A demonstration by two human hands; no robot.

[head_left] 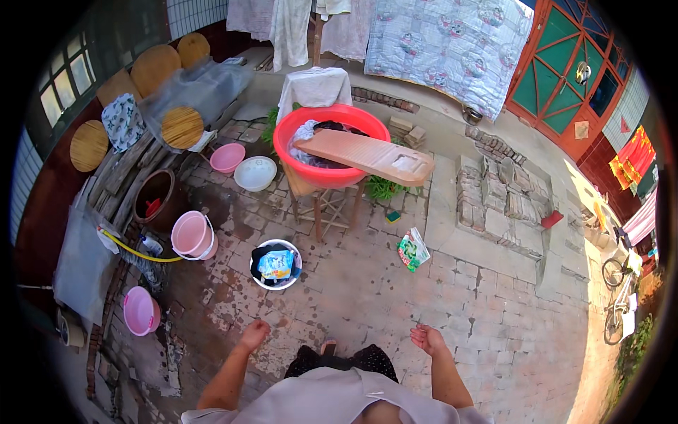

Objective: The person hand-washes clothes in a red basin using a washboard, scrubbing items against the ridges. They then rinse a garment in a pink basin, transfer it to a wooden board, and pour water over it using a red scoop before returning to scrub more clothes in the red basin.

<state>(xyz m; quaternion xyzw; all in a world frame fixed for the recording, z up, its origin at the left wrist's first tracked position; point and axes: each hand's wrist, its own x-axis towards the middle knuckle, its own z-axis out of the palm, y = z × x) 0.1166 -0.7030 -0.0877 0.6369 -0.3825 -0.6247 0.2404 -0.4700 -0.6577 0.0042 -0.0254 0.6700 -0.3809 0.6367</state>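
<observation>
Brick paving [395, 297] stretches bare between a person's 2 empty hands and the washing things beyond. Left hand [254, 333] hangs loosely curled, fingers together, clamped on nothing; right hand [427, 339] hangs open, fingers apart, palm up. Nearest the left hand, at 12 o'clock, sits a small white basin [275, 267] holding a blue packet. Farther at 12 o'clock, a red tub [326, 152] rests on a wooden stool [326, 210], a washboard [367, 155] laid across its rim and jutting past its right edge. Pink buckets [192, 234] line the wet left edge at 10 o'clock; a green-and-white packet [412, 249] lies at 1 o'clock.
</observation>
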